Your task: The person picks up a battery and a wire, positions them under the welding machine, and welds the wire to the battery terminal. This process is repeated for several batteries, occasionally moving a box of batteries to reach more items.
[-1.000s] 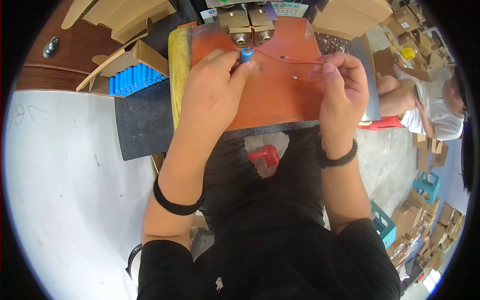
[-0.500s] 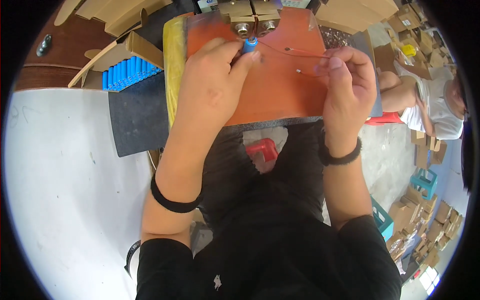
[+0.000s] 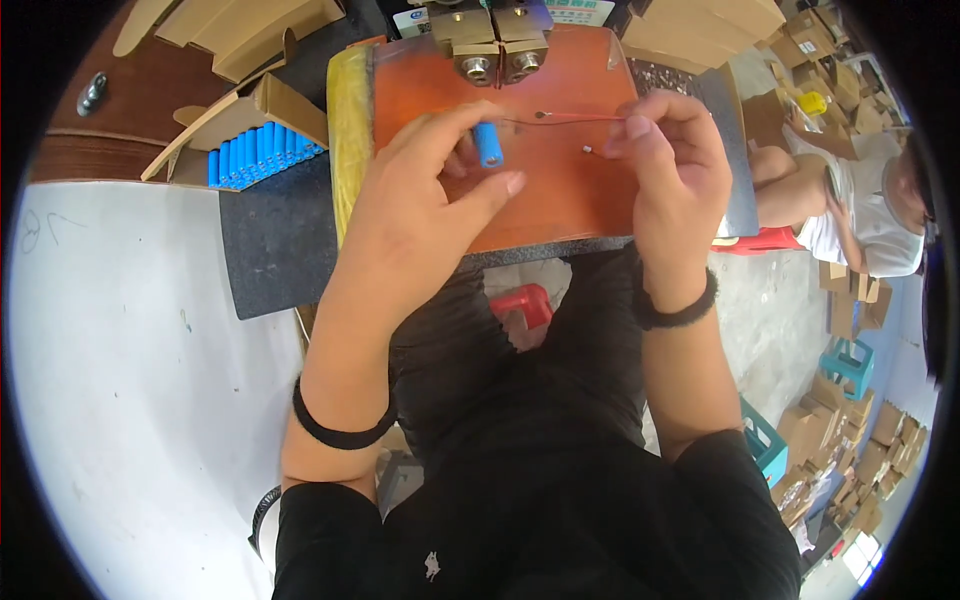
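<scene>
Blue battery (image 3: 488,146) sits between the parted left fingers (image 3: 456,121), nearer index than thumb, while right fingers (image 3: 650,153) pinch thin wires (image 3: 585,116).

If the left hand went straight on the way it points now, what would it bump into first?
Most likely the metal head with two bolts, just beyond the left hand and its blue cell. The head's height above the orange mat is unclear, so the hand might pass underneath.

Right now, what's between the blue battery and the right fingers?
In the head view, a thin dark wire, a red wire and a small white piece show between the battery and right fingers, against the orange mat.
</scene>
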`<action>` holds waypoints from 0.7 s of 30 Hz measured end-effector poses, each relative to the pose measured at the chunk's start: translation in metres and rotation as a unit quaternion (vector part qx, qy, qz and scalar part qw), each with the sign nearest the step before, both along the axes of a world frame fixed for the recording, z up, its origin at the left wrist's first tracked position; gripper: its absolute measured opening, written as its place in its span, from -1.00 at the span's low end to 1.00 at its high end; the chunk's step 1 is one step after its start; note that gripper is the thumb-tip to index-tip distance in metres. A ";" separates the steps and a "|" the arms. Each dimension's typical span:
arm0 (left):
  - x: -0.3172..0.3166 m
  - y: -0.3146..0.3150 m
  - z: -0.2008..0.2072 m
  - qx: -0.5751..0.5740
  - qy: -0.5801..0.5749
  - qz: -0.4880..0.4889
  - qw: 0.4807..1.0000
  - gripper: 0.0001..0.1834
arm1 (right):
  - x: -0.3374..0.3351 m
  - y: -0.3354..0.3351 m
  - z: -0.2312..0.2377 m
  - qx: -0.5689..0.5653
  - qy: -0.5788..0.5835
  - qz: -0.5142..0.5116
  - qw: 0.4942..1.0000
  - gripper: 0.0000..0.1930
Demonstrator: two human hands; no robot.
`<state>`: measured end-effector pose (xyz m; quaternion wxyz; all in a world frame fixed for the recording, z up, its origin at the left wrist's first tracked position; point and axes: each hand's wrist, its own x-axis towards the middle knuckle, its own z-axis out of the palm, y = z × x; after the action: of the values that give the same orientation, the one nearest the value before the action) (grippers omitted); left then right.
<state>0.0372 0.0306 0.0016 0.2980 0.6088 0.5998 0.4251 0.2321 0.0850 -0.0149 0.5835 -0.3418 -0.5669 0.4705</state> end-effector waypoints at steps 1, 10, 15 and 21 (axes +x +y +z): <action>-0.001 0.002 -0.002 0.004 0.001 -0.001 1.000 -0.75 | 0.000 0.001 0.001 0.000 0.000 0.000 1.000 -0.88; 0.001 0.021 -0.010 0.044 0.090 0.031 0.995 -0.73 | -0.013 0.014 0.005 -0.034 -0.066 0.010 0.997 -0.90; 0.002 0.025 -0.014 0.063 0.104 0.035 0.992 -0.68 | -0.016 0.020 0.005 -0.055 -0.071 -0.018 0.996 -0.92; 0.001 0.024 -0.014 0.063 0.102 0.052 0.991 -0.67 | -0.020 0.023 0.000 -0.047 -0.087 -0.010 0.995 -0.90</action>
<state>0.0383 0.0549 -0.0128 0.1733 0.6344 0.6300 0.4130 0.2125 0.1081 -0.0144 0.5198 -0.4144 -0.5892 0.4593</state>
